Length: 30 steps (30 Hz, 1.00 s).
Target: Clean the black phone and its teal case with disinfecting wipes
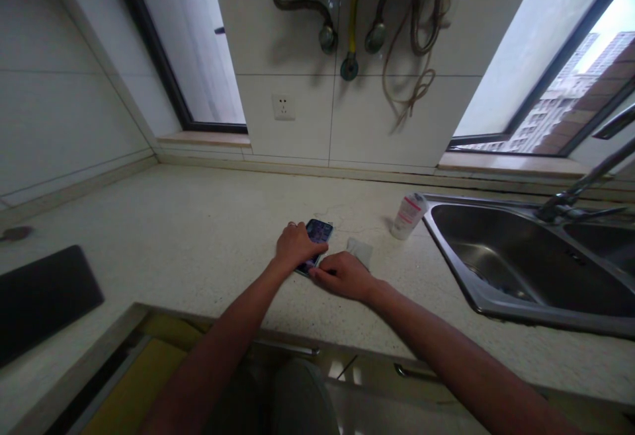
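A smartphone (pixel 320 231) with its screen lit lies on the pale speckled countertop (pixel 188 223). My left hand (pixel 296 245) grips it from the left, its thumb across the screen and a ring on one finger. My right hand (pixel 346 275) is closed at the phone's lower right corner, thumb against the edge. Its curled fingers hide whatever may be in them. Just behind the right hand is a small whitish square (pixel 360 250), a cloth or packet, partly covered by that hand. A white plastic cup (pixel 409 216) with pink print stands tilted-looking farther right.
A steel double sink (pixel 449 270) with a faucet (pixel 560 205) is at the right. On the left lies a dark flat panel (pixel 49 296). Hoses and pipe valves (pixel 327 37) hang on the tiled wall above a socket (pixel 283 107). Below the counter edge is an open drawer (pixel 143 382).
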Tool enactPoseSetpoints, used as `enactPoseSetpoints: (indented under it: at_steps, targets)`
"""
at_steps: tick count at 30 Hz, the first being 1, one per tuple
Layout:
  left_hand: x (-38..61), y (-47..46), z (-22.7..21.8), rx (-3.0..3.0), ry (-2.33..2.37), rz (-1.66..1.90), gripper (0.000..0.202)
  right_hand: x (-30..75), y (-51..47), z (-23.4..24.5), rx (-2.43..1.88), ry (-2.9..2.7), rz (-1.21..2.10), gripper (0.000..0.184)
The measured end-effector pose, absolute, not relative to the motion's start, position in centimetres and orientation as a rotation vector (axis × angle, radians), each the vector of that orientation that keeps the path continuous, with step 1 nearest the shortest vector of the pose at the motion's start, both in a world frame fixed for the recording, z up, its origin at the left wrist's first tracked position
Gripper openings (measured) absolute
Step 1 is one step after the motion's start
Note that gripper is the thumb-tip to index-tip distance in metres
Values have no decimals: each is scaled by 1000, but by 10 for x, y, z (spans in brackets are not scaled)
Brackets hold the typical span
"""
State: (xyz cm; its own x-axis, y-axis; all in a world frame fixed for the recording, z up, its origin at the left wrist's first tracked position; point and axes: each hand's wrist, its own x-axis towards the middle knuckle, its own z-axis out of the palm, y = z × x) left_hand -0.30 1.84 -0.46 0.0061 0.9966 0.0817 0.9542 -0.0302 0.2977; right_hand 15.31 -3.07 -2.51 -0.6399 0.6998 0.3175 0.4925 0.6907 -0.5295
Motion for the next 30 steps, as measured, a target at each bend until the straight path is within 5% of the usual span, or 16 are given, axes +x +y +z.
enactPoseSetpoints:
  at_steps: [7, 11, 16, 30]
  targets:
    - [-7, 27, -4, 1565, 1807, 1019, 59, 152, -25, -27, -1145, -1959, 697, 22]
    - [-5, 28, -10, 1331, 1582, 1326, 67, 150, -19, -32, -1186, -1659, 1051, 22]
    - [-3, 26, -12, 1389, 1532, 1359, 63, 147, -16, -34, -1092, -1482, 1432, 18]
    - [1, 26, -6, 1465, 1477, 1369, 53, 144, -21, -35, -1097, -1470, 1422, 34]
